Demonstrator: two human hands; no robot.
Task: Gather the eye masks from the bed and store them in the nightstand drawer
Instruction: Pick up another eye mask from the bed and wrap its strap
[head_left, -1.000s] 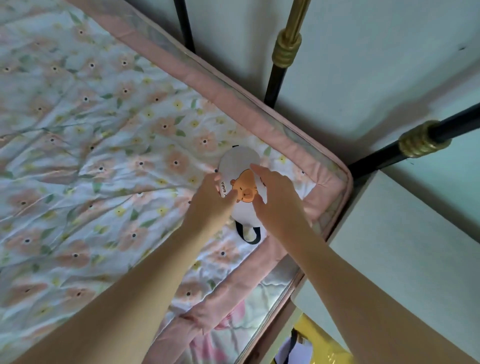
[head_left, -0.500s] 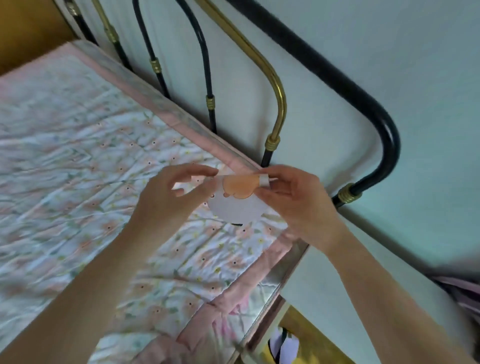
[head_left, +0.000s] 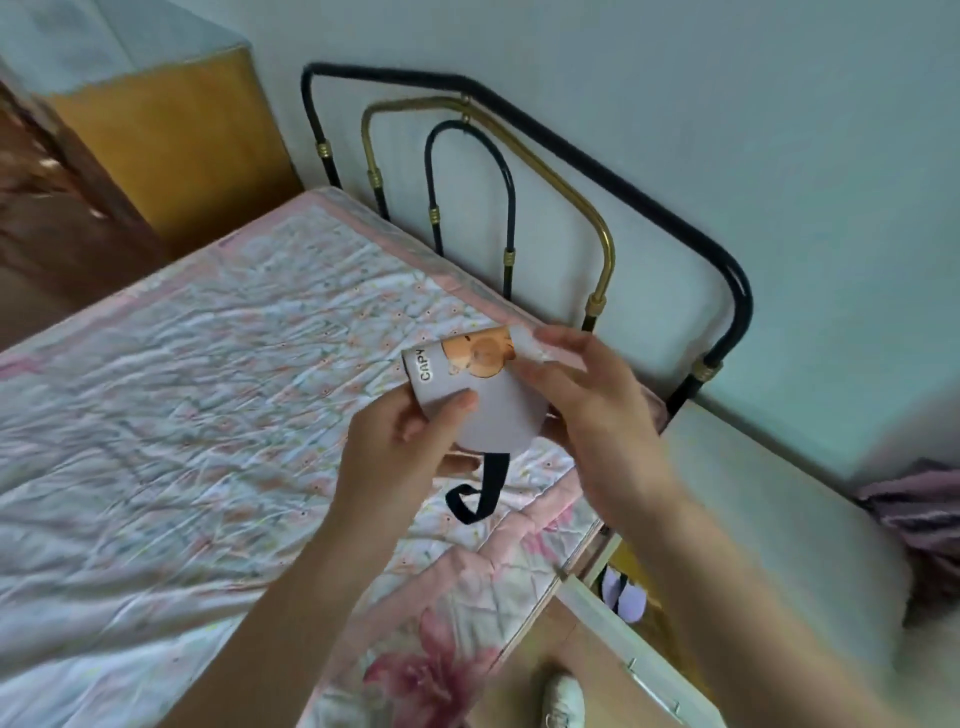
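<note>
A white eye mask (head_left: 488, 410) with an orange cartoon animal and the letters "CAPY" is folded and held above the bed's corner. My left hand (head_left: 400, 457) grips its lower left side, thumb on the front. My right hand (head_left: 587, 410) pinches its upper right edge. The black elastic strap (head_left: 480, 491) dangles below the mask. The nightstand (head_left: 769, 525) stands to the right of the bed, and its drawer (head_left: 631, 587) is open, with a lilac eye mask (head_left: 623, 595) showing inside.
The floral quilt (head_left: 208, 415) covers the bed. A black and brass headboard (head_left: 597, 218) runs along the wall. A wooden cabinet (head_left: 171, 150) stands at the far left. Pink cloth (head_left: 919, 514) lies on the nightstand's right end. A white shoe (head_left: 563, 696) is on the floor below.
Both hands have lifted the eye mask off the quilt and folded it. The view has pulled back and up, so the whole headboard and the nightstand now show.
</note>
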